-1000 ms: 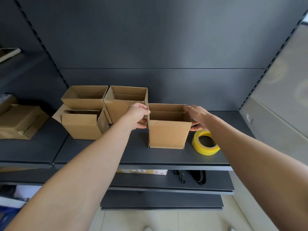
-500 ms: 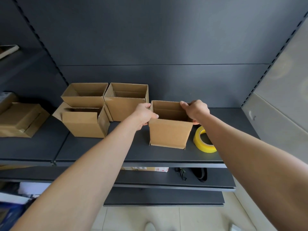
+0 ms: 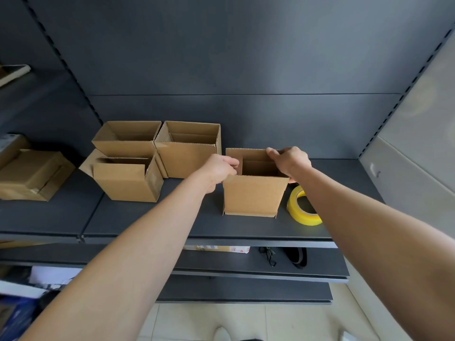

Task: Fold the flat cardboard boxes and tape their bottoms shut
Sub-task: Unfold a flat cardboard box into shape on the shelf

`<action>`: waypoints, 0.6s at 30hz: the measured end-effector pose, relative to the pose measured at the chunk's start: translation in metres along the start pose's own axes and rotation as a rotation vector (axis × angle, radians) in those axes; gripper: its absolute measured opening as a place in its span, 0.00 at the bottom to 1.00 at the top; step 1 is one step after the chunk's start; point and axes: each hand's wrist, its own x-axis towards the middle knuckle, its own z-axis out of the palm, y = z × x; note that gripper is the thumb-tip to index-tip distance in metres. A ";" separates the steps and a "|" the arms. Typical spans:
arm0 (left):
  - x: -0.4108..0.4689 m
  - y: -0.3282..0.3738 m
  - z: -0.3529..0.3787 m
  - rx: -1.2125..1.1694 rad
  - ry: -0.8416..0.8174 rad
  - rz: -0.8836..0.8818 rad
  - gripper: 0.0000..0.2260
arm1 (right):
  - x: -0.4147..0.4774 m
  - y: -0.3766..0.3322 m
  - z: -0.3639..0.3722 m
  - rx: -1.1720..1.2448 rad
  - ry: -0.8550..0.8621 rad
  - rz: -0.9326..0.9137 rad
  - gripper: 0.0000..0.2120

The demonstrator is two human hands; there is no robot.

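Note:
An upright, open-topped cardboard box stands on the dark shelf. My left hand grips its left top edge, fingers pinched over the rim. My right hand grips the right rear top corner. A roll of yellow tape leans on the shelf just right of the box, partly hidden by my right forearm. Three more folded boxes stand to the left: one at the rear left, one at the rear middle, one in front.
A stack of flat cardboard lies at the far left of the shelf. Lower shelves hold a labelled package and black straps. The shelf's back panel rises right behind the boxes. A light wall closes off the right side.
Both hands have shifted up onto the box's top rim and closed on it. The box has slid slightly back and left, away from the tape roll.

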 end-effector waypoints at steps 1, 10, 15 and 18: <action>0.001 -0.002 -0.001 0.009 -0.017 -0.012 0.18 | 0.000 0.000 -0.001 0.012 -0.011 0.012 0.26; 0.014 -0.010 0.001 -0.025 -0.021 -0.033 0.20 | -0.004 0.011 -0.020 0.430 -0.191 0.136 0.19; 0.020 -0.016 0.000 -0.099 -0.114 -0.098 0.20 | -0.006 0.028 -0.035 0.608 -0.442 0.141 0.10; 0.021 -0.015 0.001 -0.133 -0.167 -0.140 0.23 | -0.004 0.036 -0.034 0.621 -0.478 0.144 0.12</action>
